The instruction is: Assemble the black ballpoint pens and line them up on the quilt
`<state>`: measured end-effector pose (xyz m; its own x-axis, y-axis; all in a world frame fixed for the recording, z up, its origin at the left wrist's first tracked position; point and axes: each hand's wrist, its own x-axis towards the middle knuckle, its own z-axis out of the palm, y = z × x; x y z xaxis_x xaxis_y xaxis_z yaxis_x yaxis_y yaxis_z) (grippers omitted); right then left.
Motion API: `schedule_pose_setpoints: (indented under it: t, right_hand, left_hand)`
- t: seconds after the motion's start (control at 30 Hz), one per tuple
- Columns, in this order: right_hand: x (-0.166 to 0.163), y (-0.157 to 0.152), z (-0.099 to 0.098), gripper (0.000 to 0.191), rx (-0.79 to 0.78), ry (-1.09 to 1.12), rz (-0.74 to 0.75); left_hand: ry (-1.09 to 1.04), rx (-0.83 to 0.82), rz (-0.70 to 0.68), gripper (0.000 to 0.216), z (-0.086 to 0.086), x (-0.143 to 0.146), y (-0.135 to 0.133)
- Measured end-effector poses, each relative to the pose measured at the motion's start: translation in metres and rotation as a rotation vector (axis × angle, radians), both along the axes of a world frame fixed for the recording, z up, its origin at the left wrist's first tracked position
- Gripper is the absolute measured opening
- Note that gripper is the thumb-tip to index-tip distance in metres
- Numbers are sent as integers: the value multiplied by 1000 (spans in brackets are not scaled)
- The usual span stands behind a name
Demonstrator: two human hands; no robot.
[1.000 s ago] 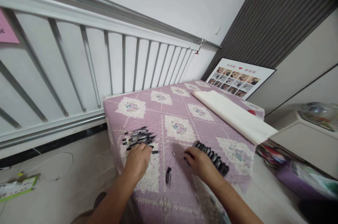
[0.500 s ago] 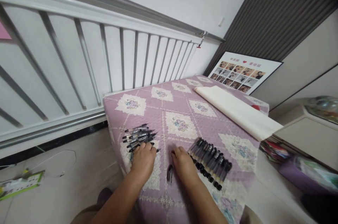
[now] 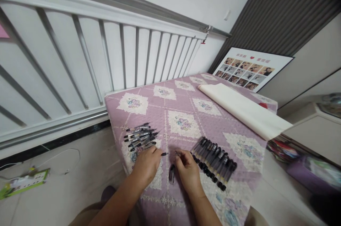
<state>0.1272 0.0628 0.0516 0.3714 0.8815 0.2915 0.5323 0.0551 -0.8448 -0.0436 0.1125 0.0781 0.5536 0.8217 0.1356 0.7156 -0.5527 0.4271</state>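
My left hand (image 3: 147, 165) is closed around a pen (image 3: 163, 154), whose dark tip end sticks out to the right past my fingers; most of its barrel is hidden. A short gap to the right, my right hand (image 3: 188, 171) pinches thumb and fingers together around something small that I cannot make out. On the cloth between the hands lies a black pen cap (image 3: 172, 174), close to the right fingers. Beyond my left hand sits a loose pile of capless pens (image 3: 141, 135). A row of capped black pens (image 3: 214, 158) lies side by side to the right of my right hand.
A purple flowered cloth (image 3: 183, 103) covers the surface. Further back lies a folded cream sheet (image 3: 242, 110). A white radiator (image 3: 117, 52) runs along the left wall, and a photo board (image 3: 247, 69) leans at the back. A power strip (image 3: 25, 183) is on the floor.
My right hand has turned so its pinched thumb and fingertips show. My left hand has shifted slightly right and down, and the pen's tip stands out more clearly from it.
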Motion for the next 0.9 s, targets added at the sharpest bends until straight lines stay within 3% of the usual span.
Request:
schedule_pose_setpoints:
  t: [0.17, 0.7, 0.9]
  right_hand:
    - [-5, -2, 11, 19, -21, -44, 149]
    - [-7, -3, 15, 17, -21, 8, 244]
    - [-5, -5, 9, 17, -59, 89, 214]
  left_hand:
    - [12, 28, -9, 18, 0, 2, 2]
    - [-39, -17, -84, 21, 0, 1, 4]
    - [-51, -18, -92, 21, 2, 1, 4]
